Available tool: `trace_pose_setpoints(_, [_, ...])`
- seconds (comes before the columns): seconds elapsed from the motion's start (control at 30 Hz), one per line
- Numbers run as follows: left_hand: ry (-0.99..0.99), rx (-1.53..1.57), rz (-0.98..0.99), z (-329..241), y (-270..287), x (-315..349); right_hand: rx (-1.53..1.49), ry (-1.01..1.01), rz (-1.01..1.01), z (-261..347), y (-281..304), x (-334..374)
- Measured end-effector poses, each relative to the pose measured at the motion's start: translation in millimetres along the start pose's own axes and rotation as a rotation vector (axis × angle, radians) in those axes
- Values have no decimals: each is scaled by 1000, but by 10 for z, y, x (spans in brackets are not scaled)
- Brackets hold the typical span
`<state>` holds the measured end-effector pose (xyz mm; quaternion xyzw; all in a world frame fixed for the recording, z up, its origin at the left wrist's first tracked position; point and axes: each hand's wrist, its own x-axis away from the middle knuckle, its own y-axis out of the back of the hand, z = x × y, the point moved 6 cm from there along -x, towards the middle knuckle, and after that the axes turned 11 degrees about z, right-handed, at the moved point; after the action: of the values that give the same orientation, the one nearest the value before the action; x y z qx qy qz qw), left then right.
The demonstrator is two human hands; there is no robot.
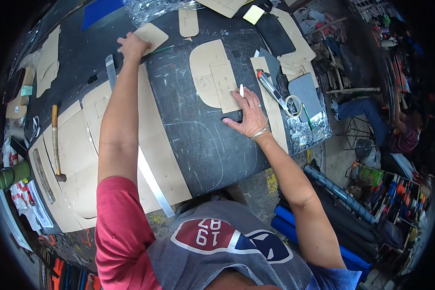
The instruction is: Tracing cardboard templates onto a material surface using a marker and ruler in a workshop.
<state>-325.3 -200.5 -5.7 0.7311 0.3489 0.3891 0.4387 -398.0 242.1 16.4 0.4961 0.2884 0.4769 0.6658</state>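
My left hand [133,47] reaches to the far left of the black sheet on the table, fingers closed on the edge of a rounded cardboard template [153,36]. My right hand [251,115] rests on the black sheet [179,92], thumb stretched out, with a short white marking stick [241,90] held between its fingers. Its fingertips touch a small rectangular cardboard template [222,89], which overlaps a larger curved cardboard template [200,72]. Pale curved lines are drawn on the black sheet below. A thin green stick lies beside the left-hand template.
A steel ruler [152,179] lies across large cardboard sheets [166,159] at left, near a wooden-handled hammer [55,140]. Right of my hand are a cutter knife [270,88] and a tape roll [293,106]. Another person [372,121] sits at far right, past stacked rolls [340,193].
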Motion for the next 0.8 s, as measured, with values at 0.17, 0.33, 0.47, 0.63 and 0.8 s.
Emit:
trace_pose_setpoints(0.17, [18, 178, -93, 34, -52, -24, -18, 31, -17, -10, 19, 10])
trace_pose_setpoints(0.33, [-426, 504, -589, -494, 443, 579, -43, 34, -17, -85, 42, 26])
trace_pose_setpoints(0.47, [-691, 1096, -179, -1164, 300, 793, -53, 54, -41, -35, 68, 34])
trace_pose_setpoints(0.63, [-604, 1124, 263, -1818, -522, 783, -55, 65, -32, -34, 38, 3])
trace_pose_setpoints(0.8, [-486, 1284, 582, -2153, -925, 781, -68, 65, -36, -25, 72, 3])
